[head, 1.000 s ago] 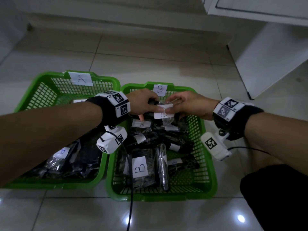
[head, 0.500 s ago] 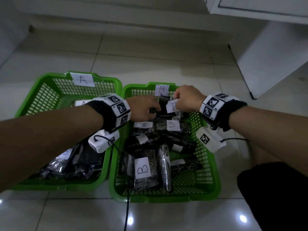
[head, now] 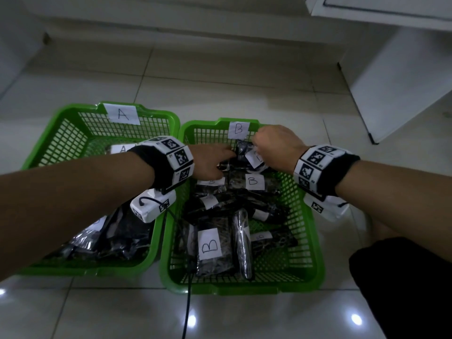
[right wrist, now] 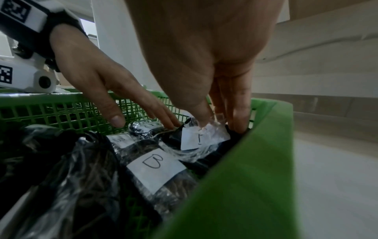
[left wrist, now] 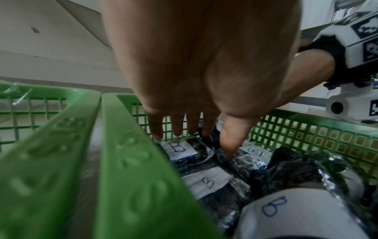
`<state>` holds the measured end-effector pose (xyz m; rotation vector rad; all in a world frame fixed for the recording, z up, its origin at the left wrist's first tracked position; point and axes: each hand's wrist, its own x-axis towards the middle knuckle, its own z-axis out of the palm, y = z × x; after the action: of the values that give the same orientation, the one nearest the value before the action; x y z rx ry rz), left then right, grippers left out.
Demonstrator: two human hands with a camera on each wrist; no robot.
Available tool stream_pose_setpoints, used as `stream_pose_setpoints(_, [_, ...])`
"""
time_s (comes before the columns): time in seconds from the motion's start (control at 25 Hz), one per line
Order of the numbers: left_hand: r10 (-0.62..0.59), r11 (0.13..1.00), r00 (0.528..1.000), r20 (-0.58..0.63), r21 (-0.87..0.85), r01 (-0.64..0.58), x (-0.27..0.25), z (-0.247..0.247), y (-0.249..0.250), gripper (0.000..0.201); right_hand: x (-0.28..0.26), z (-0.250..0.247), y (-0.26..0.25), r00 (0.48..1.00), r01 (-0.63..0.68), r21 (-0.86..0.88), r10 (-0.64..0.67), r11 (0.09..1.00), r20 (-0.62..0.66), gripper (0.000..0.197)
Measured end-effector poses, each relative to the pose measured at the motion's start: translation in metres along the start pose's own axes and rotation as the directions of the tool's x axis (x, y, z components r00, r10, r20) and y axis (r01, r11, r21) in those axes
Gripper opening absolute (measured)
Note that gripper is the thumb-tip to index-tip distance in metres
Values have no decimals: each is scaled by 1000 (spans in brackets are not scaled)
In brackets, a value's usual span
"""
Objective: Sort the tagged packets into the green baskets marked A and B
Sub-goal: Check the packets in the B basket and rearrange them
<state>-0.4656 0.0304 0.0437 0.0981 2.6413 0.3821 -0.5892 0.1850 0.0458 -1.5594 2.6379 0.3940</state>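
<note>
Two green baskets stand side by side on the floor: basket A [head: 61,113] on the left, basket B [head: 244,289] on the right. Both hands reach into the far end of basket B. My right hand [head: 274,148] [right wrist: 216,122] pinches the top of a clear packet of dark contents with a white tag [head: 253,160] [right wrist: 196,139], close to the basket's right wall. My left hand [head: 210,162] [left wrist: 204,140] has straight fingers. Its fingertips touch the same packet's left side in the right wrist view, and its thumb rests on a packet below.
Several B-tagged packets [head: 210,245] [right wrist: 155,165] fill basket B; dark packets [head: 117,231] lie in basket A. A black cable [head: 188,302] runs over basket B's front rim. A white cabinet [head: 391,81] stands at the right. A dark-clad knee [head: 403,277] is at the lower right.
Both hands moved from the middle of basket B to its far end, carrying the tagged packet down near the far right wall. The left hand's fingers have straightened.
</note>
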Motion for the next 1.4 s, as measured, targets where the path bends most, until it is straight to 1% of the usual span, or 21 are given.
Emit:
stream_pose_setpoints(0.04, [-4, 1000, 1000, 27, 0, 4, 0, 0, 2, 59, 0, -1, 0, 1000, -15, 8, 15, 1000, 9, 12])
stream_pose_setpoints(0.2, [17, 1000, 999, 37, -16, -16, 3, 0, 2, 57, -1, -8, 0, 997, -70, 52, 68, 996, 29, 14])
stream_pose_setpoints(0.32, [25, 998, 999, 28, -57, -23, 3, -1, -1, 55, -2, -12, 4, 990, -143, 103, 143, 984, 7, 14])
stream_pose_setpoints(0.4, [40, 998, 999, 25, -56, -38, 2, -3, 0, 56, 0, -17, 6, 979, -201, 135, 204, 970, -9, 10])
stream_pose_setpoints(0.44, [39, 998, 999, 36, -59, -37, 2, -4, 0, 58, 0, -20, 5, 977, -206, 139, 211, 969, -26, 11])
stream_pose_setpoints(0.52, [25, 998, 998, 65, -65, -20, 2, -4, 1, 60, 0, -23, 1, 982, -179, 122, 185, 976, -36, 14])
stream_pose_setpoints(0.6, [23, 996, 998, 63, -91, -17, 2, -3, 1, 60, -1, -22, -4, 988, -156, 134, 153, 979, 31, 10])
stream_pose_setpoints(0.68, [28, 993, 999, 32, -114, -24, 1, -3, 0, 56, -3, -19, -9, 991, -92, 119, 79, 989, 110, 14])
stream_pose_setpoints(0.76, [44, 997, 998, -43, -56, -46, 2, -6, -4, 54, -4, -18, -11, 991, 18, 16, -19, 1000, 132, 19])
stream_pose_setpoints(0.8, [44, 999, 997, -65, 12, -43, 2, -8, -6, 57, -5, -18, -11, 990, 63, -36, -58, 997, 130, 22])
stream_pose_setpoints(0.84, [33, 996, 998, -55, 86, -28, 2, -10, -8, 65, -5, -17, -10, 988, 95, -71, -85, 993, 127, 26])
stream_pose_setpoints(0.92, [-18, 979, 999, 27, 203, 13, 0, -10, -13, 86, -5, -16, -9, 986, 131, -104, -118, 986, 121, 30])
stream_pose_setpoints(1.0, [-53, 967, 996, 75, 254, 32, -1, -5, -14, 96, -4, -14, -8, 985, 140, -117, -126, 983, 116, 38])
stream_pose_setpoints(1.08, [-61, 963, 996, 68, 266, 41, 0, -1, -15, 98, -4, -12, -5, 986, 129, -91, -118, 987, 119, 53])
stream_pose_setpoints(1.12, [-63, 963, 996, 65, 268, 43, 0, -1, -15, 99, -2, -11, -4, 987, 116, -59, -108, 991, 122, 56])
stream_pose_setpoints(1.2, [-63, 959, 996, 60, 280, 44, 0, -2, -14, 100, 0, -9, -3, 986, 89, 20, -91, 996, 136, 49])
stream_pose_setpoints(1.28, [-71, 949, 996, 50, 312, 52, 0, -3, -12, 95, 2, -7, -3, 987, 82, 43, -87, 996, 132, 36])
stream_pose_setpoints(1.32, [-68, 943, 997, 23, 327, 57, 0, -3, -11, 87, 3, -7, -2, 989, 77, 49, -82, 996, 125, 33])
stream_pose_setpoints(1.4, [-11, 954, 998, -68, 299, 31, 0, -5, -9, 59, 5, -8, -2, 992, 42, 77, -51, 996, 117, 35])
